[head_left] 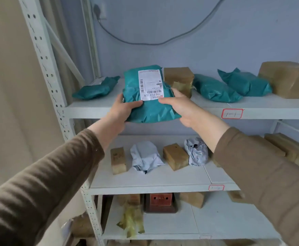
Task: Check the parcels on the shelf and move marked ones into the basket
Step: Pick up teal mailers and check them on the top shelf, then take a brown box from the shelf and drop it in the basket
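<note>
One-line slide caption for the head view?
Both hands, left and right, hold a labelled teal parcel before the shelf.

Teal parcel: crinkled plastic, slight sheen; paper label. Shelf: painted metal, matt.

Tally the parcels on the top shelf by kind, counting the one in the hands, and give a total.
Teal bags: 4, one held, three lying
Brown boxes: 2
Total: 6

Pale blue-grey back wall with looping grey cable from a socket; beige wall left.
</note>
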Demonstrator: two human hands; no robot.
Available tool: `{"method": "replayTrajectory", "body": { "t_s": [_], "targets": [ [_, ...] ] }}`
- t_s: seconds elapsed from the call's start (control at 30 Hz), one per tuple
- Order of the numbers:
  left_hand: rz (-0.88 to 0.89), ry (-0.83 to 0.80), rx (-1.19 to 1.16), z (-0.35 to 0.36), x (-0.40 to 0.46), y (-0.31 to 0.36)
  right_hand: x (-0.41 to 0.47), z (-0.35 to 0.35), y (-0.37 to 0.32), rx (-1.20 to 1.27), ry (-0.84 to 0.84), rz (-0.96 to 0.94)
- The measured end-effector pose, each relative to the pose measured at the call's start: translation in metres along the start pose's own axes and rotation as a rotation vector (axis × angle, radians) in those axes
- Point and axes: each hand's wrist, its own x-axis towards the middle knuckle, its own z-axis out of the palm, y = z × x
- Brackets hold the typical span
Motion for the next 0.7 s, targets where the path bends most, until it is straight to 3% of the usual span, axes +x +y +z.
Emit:
{"method": "replayTrajectory", "body": {
  "t_s": [0.13, 0.4, 0.57, 0.7],
  "targets": [
    [-0.024, 0.007, 0.084, -0.001, 0.088, 0.021, 0.086, 0.012, -0.011, -0.142, 0.03, -0.055],
    [-0.053, 0.075, 0.322, -0.008, 0.225, 0.009, 0.223, 0.034, 0.016, -0.359, 0.158, 0.022],
    [-0.013, 0.161, 0.633, -0.01, 0.261, 0.004, 0.261, 0.043, 0.03, -0.493, 0.157, 0.027],
    [0.103, 0.218, 0.972, -0.006, 0.267, 0.004, 0.26, 0.044, 0.028, -0.975, 0.124, -0.075]
  ]
}}
